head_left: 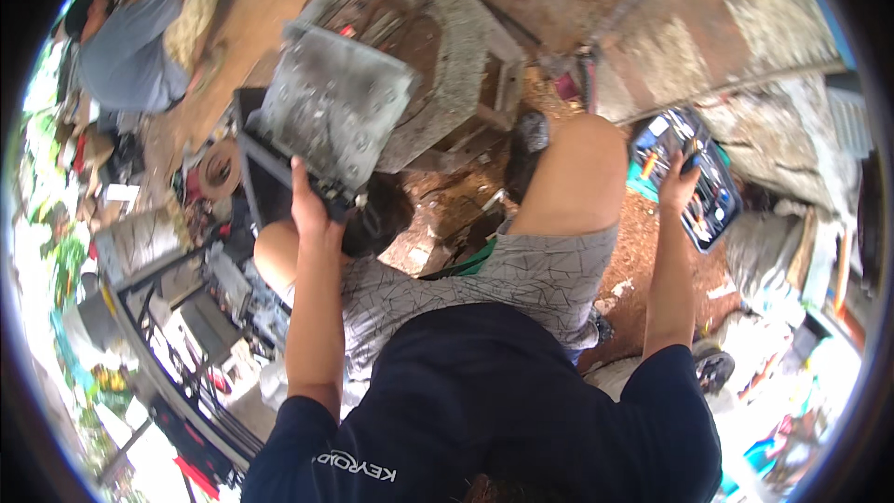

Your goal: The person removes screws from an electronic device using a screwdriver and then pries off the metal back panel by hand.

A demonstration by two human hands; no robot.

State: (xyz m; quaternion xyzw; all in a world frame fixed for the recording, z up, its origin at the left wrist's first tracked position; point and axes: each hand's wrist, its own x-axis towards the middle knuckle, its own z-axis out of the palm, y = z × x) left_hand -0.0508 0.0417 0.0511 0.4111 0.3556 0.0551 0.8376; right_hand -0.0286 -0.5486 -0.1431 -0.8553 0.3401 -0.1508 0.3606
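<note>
My left hand [314,210] is closed on the near edge of a flat, grey, squarish panel [331,98] with a smudged surface and a dark strip along that edge. The panel leans over a worn hexagonal stand and a black open box. Off to the right, my right hand [679,184] is over a dark tool tray [731,210] holding several small tools. Its fingers are curled around a small dark thing [691,163], whose kind I cannot make out. An orange-handled tool [649,166] lies beside those fingers.
The hexagonal stand [466,23] is straight ahead, with the black box [265,182] at its left. Another person [135,51] sits far left. Scrap parts and a metal frame [140,345] crowd the left side. A grey sack [768,256] is right of the tray.
</note>
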